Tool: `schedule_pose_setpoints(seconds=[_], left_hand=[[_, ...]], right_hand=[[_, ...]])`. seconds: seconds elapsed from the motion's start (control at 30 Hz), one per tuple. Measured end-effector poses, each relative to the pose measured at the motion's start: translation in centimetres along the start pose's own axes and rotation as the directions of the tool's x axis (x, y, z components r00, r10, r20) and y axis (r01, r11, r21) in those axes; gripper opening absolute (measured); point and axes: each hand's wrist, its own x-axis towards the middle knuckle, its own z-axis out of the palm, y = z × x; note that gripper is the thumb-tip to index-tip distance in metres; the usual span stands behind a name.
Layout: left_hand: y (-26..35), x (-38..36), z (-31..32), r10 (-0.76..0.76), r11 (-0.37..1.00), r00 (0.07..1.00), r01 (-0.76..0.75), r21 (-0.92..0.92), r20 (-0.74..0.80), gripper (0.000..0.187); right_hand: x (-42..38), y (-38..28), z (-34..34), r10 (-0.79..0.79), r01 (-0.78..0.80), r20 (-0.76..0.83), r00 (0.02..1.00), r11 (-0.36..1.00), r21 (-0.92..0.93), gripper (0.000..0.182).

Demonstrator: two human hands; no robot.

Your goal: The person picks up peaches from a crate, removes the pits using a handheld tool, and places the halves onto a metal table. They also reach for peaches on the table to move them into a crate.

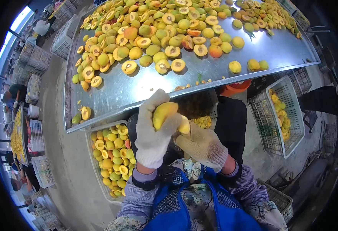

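My left hand point(152, 133), in a whitish knit glove, is closed around a yellow-green peach point(165, 114) over the table's front edge. My right hand point(202, 147), in a dirtier, browner glove, is closed just beside it. A pale yellow peach piece point(184, 125) shows at its fingertips, between the two hands. Whether the right hand also grips a tool is hidden. Beyond my hands, a heap of whole and halved peaches point(146, 42) covers the far part of the metal table point(115, 94); several cut halves show brown pits.
A crate point(89, 154) of peaches stands on the floor at lower left. Another crate point(292, 133) with yellow pieces is at right, near an orange basin point(236, 87). Yellow pieces point(202, 122) lie below the table edge. People work at another table point(22, 134) far left, among stacked crates.
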Motion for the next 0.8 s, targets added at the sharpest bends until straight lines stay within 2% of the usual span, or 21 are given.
schedule_pose_setpoints(seconds=[0.03, 0.07, 0.1, 0.13, 0.17, 0.2, 0.23, 0.27, 0.33, 0.37, 0.4, 0.47, 0.5, 0.53, 0.57, 0.6, 0.63, 0.67, 0.73, 0.8], left_hand=[[0.0, -0.2, -0.2, 0.044, 0.997, 0.999, -0.044, 0.056, -0.002, 0.062], [0.0, -0.4, -0.6, 0.043, 0.998, 0.999, -0.043, 0.055, 0.002, 0.062], [0.1, -0.5, -1.0, 0.151, 0.937, 0.985, -0.17, 0.305, 0.086, 0.065], [0.1, -0.5, -1.3, 0.232, 0.799, 0.954, -0.299, 0.521, 0.192, 0.067], [0.2, -0.5, -1.2, 0.229, 0.8, 0.955, -0.296, 0.522, 0.191, 0.067], [0.3, -0.6, -1.0, 0.218, 0.755, 0.959, -0.282, 0.592, 0.178, 0.067], [0.4, -0.5, -0.8, 0.21, 0.704, 0.964, -0.266, 0.659, 0.164, 0.067], [0.1, -0.2, -0.7, 0.209, 0.705, 0.965, -0.262, 0.659, 0.161, 0.067], [0.0, 0.8, -0.2, 0.061, 0.93, 0.995, -0.027, 0.367, -0.079, 0.065], [0.6, 0.8, -0.2, 0.029, 0.982, 0.999, -0.02, 0.19, -0.044, 0.062], [0.1, 1.4, -0.4, 0.029, 0.982, 0.999, -0.02, 0.188, -0.044, 0.062], [-1.5, 2.4, -1.5, -0.114, 0.98, 0.992, 0.103, -0.171, -0.057, 0.064], [-1.3, 2.4, -1.6, -0.074, 0.945, 0.994, 0.094, -0.313, 0.075, 0.067], [-1.5, 2.4, -1.7, -0.074, 0.946, 0.994, 0.094, -0.311, 0.077, 0.067], [-1.8, 2.1, -1.9, -0.098, 0.918, 0.988, 0.136, -0.371, 0.118, 0.067], [-2.1, 1.8, -2.1, -0.122, 0.885, 0.98, 0.179, -0.43, 0.157, 0.068], [-2.3, 1.7, -1.5, -0.08, 0.891, 0.993, 0.108, -0.441, 0.081, 0.066], [-2.0, 1.8, -1.6, -0.082, 0.891, 0.994, 0.108, -0.44, 0.078, 0.066], [-1.3, 2.0, -1.8, -0.151, 0.788, 0.982, 0.186, -0.587, 0.109, 0.067], [-1.4, 1.8, -1.6, -0.138, 0.793, 0.985, 0.171, -0.585, 0.102, 0.069]], right_hand=[[0.3, -0.7, -0.6, 0.188, -0.198, 0.075, 0.979, 0.963, 0.183, 0.02], [0.6, -1.1, -1.0, 0.349, -0.391, 0.18, 0.92, 0.855, 0.341, 0.02], [0.5, -1.0, -0.7, 0.352, -0.393, 0.178, 0.919, 0.854, 0.339, 0.02], [0.3, -0.9, -0.1, 0.394, -0.409, 0.116, 0.912, 0.847, 0.339, 0.02], [0.1, -0.8, 0.5, 0.433, -0.425, 0.055, 0.9, 0.839, 0.342, 0.02], [0.0, -0.5, 1.1, 0.435, -0.427, 0.058, 0.899, 0.837, 0.343, 0.02], [0.0, 0.0, 1.4, 0.254, -0.243, -0.03, 0.967, 0.95, 0.196, 0.019], [0.0, 0.2, 1.6, 0.047, -0.045, -0.085, 0.995, 0.999, 0.028, 0.018], [0.3, -0.5, 1.3, 0.051, -0.051, -0.015, 0.999, 0.998, 0.029, 0.019], [0.4, -0.9, 1.0, 0.06, -0.062, 0.052, 0.997, 0.998, 0.028, 0.021], [0.3, -0.9, 0.6, 0.061, -0.062, 0.053, 0.997, 0.998, 0.026, 0.021], [0.4, -0.8, -0.1, 0.037, -0.032, 0.067, 0.997, 0.997, -0.073, 0.022], [1.0, -1.2, -0.8, 0.035, -0.03, 0.066, 0.997, 0.997, -0.069, 0.022], [1.8, -1.7, -1.9, 0.374, -0.44, 0.264, 0.889, 0.857, 0.267, 0.023], [2.1, -2.0, -2.4, 0.543, -0.769, 0.545, 0.639, 0.455, 0.448, 0.025], [1.7, -1.9, -2.1, 0.542, -0.773, 0.551, 0.635, 0.453, 0.444, 0.025], [1.0, -1.7, -1.7, 0.458, -0.628, 0.432, 0.777, 0.613, 0.48, 0.023], [0.7, -1.6, -1.4, 0.341, -0.453, 0.305, 0.889, 0.746, 0.488, 0.022], [0.9, -1.6, -1.4, 0.323, -0.445, 0.309, 0.895, 0.714, 0.541, 0.021], [1.1, -1.8, -1.6, 0.31, -0.437, 0.309, 0.899, 0.676, 0.593, 0.019]])
